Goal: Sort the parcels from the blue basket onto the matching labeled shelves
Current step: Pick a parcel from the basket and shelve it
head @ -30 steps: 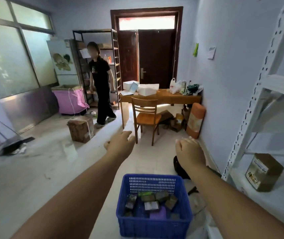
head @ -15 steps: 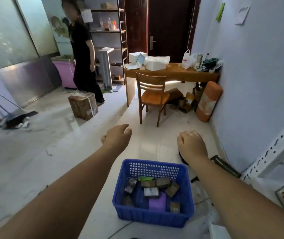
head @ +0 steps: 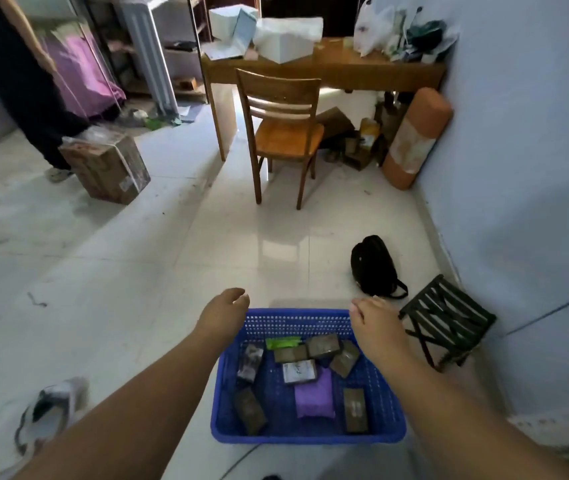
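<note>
Two hands, your left hand (head: 222, 315) and right hand (head: 375, 322), hover empty over the blue basket (head: 310, 436), fingers loosely curled, ready to pick a parcel (head: 299, 371).

Parcels (head: 298, 371) loose inside blue basket (head: 307, 435)

Parcels (head: 299, 371) lie in the basket (head: 297, 320), backpack (head: 374, 265) behind.

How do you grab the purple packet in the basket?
From above, pinching the purple packet across its long sides. It lies flat on the floor of the blue basket, top face bare, with free gaps along both sides; a white-labelled box overlaps its far end.
</note>
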### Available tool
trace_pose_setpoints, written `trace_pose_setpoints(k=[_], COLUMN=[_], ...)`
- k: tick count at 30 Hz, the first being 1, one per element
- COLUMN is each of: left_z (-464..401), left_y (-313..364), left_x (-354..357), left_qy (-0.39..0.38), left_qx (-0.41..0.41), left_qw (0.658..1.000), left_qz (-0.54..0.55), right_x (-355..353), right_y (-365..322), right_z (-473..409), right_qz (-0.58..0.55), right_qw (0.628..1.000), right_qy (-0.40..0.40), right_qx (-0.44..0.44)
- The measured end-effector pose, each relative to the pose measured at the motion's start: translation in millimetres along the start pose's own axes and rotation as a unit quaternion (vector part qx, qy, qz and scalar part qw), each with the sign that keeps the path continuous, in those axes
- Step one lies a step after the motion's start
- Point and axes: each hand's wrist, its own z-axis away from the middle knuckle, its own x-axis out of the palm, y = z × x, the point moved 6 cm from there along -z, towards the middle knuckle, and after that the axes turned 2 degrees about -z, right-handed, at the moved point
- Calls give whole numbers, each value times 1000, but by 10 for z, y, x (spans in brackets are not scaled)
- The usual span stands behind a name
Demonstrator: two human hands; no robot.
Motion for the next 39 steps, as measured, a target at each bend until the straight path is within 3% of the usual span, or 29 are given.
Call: trace_pose_setpoints(k=[6,14,19,23,28,31,35,39], left_z=[-1046,-2434,-3134,-3511,-3622,-3422,-2983,-2536], left_y=[-858,-2864,-3729,-4015,-4117,-4007,-3696,-3024], left_x=[1149,3446,4769,5421,5785,5633,5108,4260], left_qy=[-79,-168,-208,-216,-190,-184,-170,-149], left_qx=[-92,-207,-257,-260,-299,-306,-269,-194], left_qw=[991,960,938,930,899,909,922,949], left_qz=[50,85,101,144,258,216,219,202], right_x=[1687,4517,6011,6779,7012,6872,6277,5306], right_y=[739,2136,2833,3163,3167,3092,2790,2315], right_z=[-456,-796,-978,-989,-1065,-951,-748,-777], right_qz=[-54,-129,-177,-247,-360,-419,-469,-508], right_qw=[990,932,889,837,808,775,748,745], right_qy=[-106,-251,-277,-258,-193,-128,-44,7], right_qx=[76,226,318,415,424,455,468,432])
